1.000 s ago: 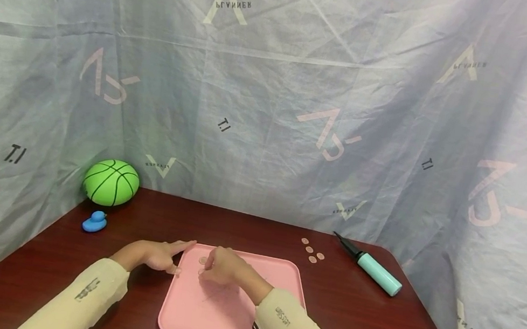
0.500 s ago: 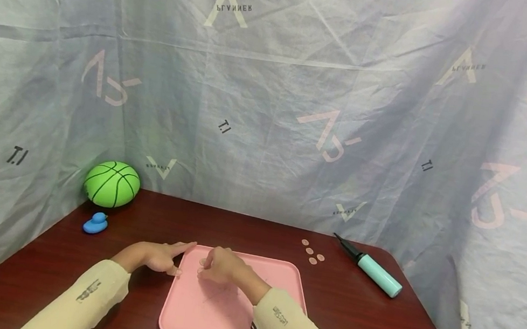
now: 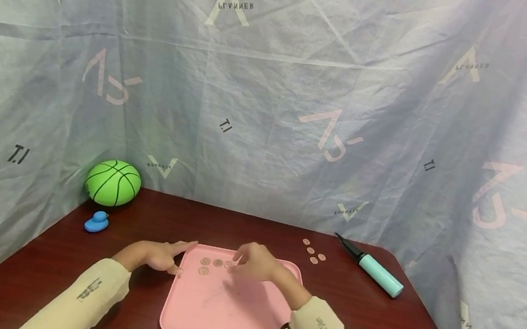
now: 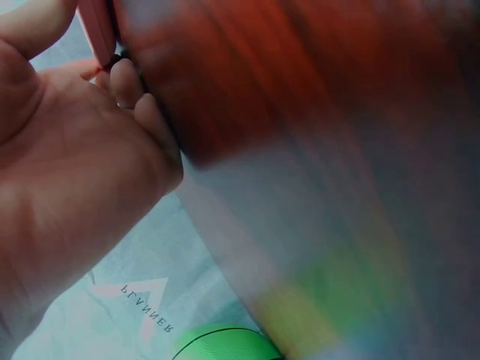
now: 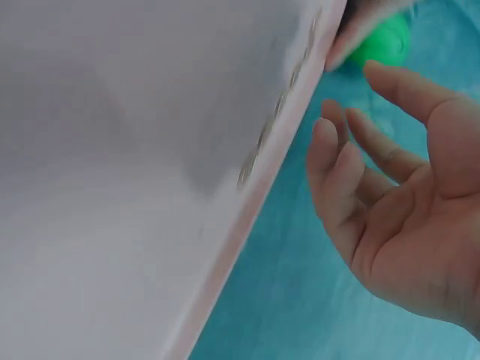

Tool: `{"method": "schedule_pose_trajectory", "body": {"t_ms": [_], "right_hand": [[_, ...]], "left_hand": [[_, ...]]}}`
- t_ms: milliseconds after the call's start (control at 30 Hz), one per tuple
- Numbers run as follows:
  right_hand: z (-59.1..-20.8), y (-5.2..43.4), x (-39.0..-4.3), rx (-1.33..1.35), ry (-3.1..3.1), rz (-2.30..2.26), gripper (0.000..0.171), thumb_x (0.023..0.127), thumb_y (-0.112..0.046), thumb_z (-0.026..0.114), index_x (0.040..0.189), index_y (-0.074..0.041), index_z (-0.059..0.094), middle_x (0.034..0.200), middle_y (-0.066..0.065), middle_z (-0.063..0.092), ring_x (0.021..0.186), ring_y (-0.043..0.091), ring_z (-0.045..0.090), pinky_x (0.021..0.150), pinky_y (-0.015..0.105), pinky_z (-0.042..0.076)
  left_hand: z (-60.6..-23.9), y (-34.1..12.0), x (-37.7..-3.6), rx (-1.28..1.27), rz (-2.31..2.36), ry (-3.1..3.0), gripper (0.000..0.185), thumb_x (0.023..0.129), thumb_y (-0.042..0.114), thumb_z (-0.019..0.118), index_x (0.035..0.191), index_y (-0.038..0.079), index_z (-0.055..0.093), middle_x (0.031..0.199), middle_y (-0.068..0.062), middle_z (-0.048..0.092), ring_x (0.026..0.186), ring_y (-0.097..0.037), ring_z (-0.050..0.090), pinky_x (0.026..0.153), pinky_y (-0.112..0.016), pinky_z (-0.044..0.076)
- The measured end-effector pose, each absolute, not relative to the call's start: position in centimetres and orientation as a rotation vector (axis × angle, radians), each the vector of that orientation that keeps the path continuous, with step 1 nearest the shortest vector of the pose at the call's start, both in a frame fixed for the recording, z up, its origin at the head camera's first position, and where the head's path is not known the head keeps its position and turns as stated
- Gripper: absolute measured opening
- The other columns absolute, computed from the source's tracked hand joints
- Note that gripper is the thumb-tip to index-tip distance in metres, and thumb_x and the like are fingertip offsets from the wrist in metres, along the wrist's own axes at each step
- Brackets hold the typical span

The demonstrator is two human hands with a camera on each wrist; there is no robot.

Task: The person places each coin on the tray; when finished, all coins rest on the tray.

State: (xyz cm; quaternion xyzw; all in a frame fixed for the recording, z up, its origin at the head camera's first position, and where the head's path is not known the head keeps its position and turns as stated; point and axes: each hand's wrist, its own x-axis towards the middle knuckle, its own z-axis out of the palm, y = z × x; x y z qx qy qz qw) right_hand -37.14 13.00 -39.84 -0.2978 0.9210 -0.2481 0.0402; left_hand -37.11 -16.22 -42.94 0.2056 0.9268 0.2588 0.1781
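The person's right hand [image 3: 254, 261] hovers over the far part of the pink tray [image 3: 231, 318], its fingers spread and loose with nothing between them, just beside the coins on the tray [image 3: 213, 265], which lie in a small cluster near the far left corner. The left hand [image 3: 157, 255] rests at the tray's left rim, fingers nearly straight and touching the edge (the left wrist view is too blurred to add much). To my eye the coins are being laid out one at a time, and doing that well means steadying the tray with the left hand and setting each coin flat, clear of its neighbours. More loose coins [image 3: 313, 251] lie on the dark table [image 3: 373, 318] to the far right of the tray, near a teal pump [image 3: 375, 272]. The tray's near half is open room; a green ball [image 3: 112, 182] and blue duck [image 3: 96, 221] sit well apart at the far left.
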Motion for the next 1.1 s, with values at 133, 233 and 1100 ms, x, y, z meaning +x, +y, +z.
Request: {"method": "schedule_pose_trajectory", "body": {"t_ms": [133, 233, 1100], "right_hand": [[-39.6, 17.9, -38.3, -0.9, 2.884, -0.837, 0.024, 0.082, -0.016, 0.077, 0.099, -0.001, 0.072, 0.085, 0.001, 0.071, 0.079, 0.015, 0.066, 0.073, 0.035, 0.055], [-39.9, 22.0, -39.6, -0.719, 3.011, -0.853, 0.019, 0.081, -0.015, 0.078, 0.094, -0.003, 0.072, 0.084, 0.003, 0.071, 0.077, 0.018, 0.066, 0.074, 0.046, 0.053], [-43.1, 31.6, -44.0, -0.124, 3.081, -0.656, 0.015, 0.086, -0.014, 0.076, 0.088, 0.0, 0.071, 0.08, 0.004, 0.066, 0.069, 0.019, 0.056, 0.065, 0.036, 0.05]], "left_hand": [[-42.8, -16.1, -37.1, 0.568, 0.738, 2.608, 0.086, 0.086, 0.021, 0.074, 0.157, 0.012, 0.027, 0.16, -0.017, 0.025, 0.143, -0.051, 0.021, 0.112, -0.065, 0.02], [-42.7, -16.1, -37.2, 0.559, 0.734, 2.605, 0.086, 0.086, 0.022, 0.074, 0.157, 0.013, 0.026, 0.161, -0.017, 0.024, 0.143, -0.052, 0.019, 0.112, -0.066, 0.018], [-42.9, -16.1, -37.0, 0.554, 0.74, 2.594, 0.086, 0.087, 0.024, 0.073, 0.157, 0.012, 0.026, 0.161, -0.019, 0.023, 0.143, -0.055, 0.017, 0.112, -0.067, 0.016]]}}
